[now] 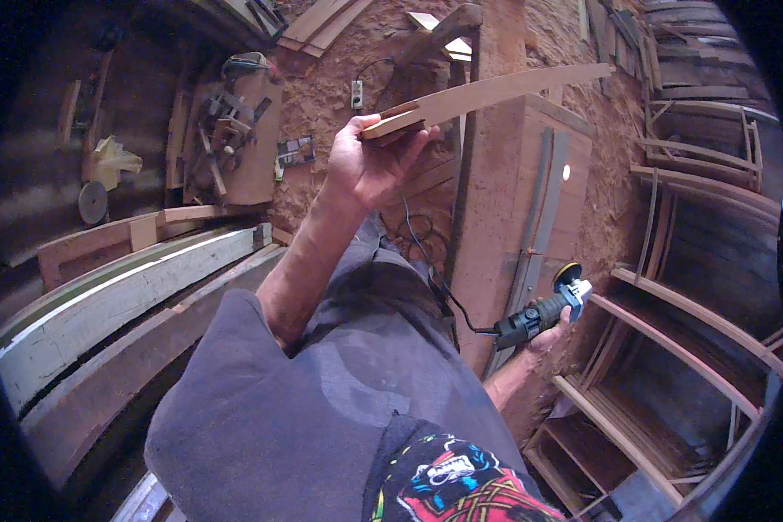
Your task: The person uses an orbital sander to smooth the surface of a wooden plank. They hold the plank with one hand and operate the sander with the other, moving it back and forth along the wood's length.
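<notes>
My left hand (365, 163), raised in front of me, has its fingers wrapped around one end of a long curved wooden piece (505, 90). That piece reaches away to the right, and a notch or joint shows near the held end. Low on the right, my right hand (550, 337) grips an angle grinder (535, 320) with a dark body and a light metallic head. Its round yellow-edged disc (567, 277) faces up, apart from the wood. A black cable (455, 306) trails from the grinder's rear end. Some right-hand fingers are hidden behind the tool.
A wooden bench (513, 209) with long grey strips (538, 209) stands ahead. Curved wooden frames (696, 309) are stacked on the right. Long boards (122, 317) line the left, near a tool-covered surface (250, 165). A socket block (357, 94) lies on the dusty floor.
</notes>
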Available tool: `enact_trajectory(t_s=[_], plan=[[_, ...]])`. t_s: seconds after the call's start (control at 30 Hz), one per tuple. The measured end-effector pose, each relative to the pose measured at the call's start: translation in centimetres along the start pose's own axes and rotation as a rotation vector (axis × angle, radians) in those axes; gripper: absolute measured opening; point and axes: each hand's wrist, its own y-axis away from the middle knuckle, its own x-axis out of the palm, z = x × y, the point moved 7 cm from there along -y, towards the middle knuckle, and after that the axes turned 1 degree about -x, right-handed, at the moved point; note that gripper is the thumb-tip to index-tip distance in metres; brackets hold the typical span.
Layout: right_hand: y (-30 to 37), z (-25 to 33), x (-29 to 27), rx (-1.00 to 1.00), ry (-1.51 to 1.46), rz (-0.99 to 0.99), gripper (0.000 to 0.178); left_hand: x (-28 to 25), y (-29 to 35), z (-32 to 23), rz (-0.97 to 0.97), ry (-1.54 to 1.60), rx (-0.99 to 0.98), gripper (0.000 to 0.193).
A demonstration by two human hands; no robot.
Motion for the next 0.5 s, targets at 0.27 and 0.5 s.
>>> enact_trajectory(t_s=[0.27,0.5], plan=[[0.1,0.6,0.9,-0.039,0.078,-0.048,0.072,0.4,-0.8,0.3,0.042,-0.014,0.005,0.057],[0.5,1.1,0.8,0.007,0.07,-0.05,0.068,-1.2,-1.5,1.0,-0.024,-0.031,0.025,0.056]])
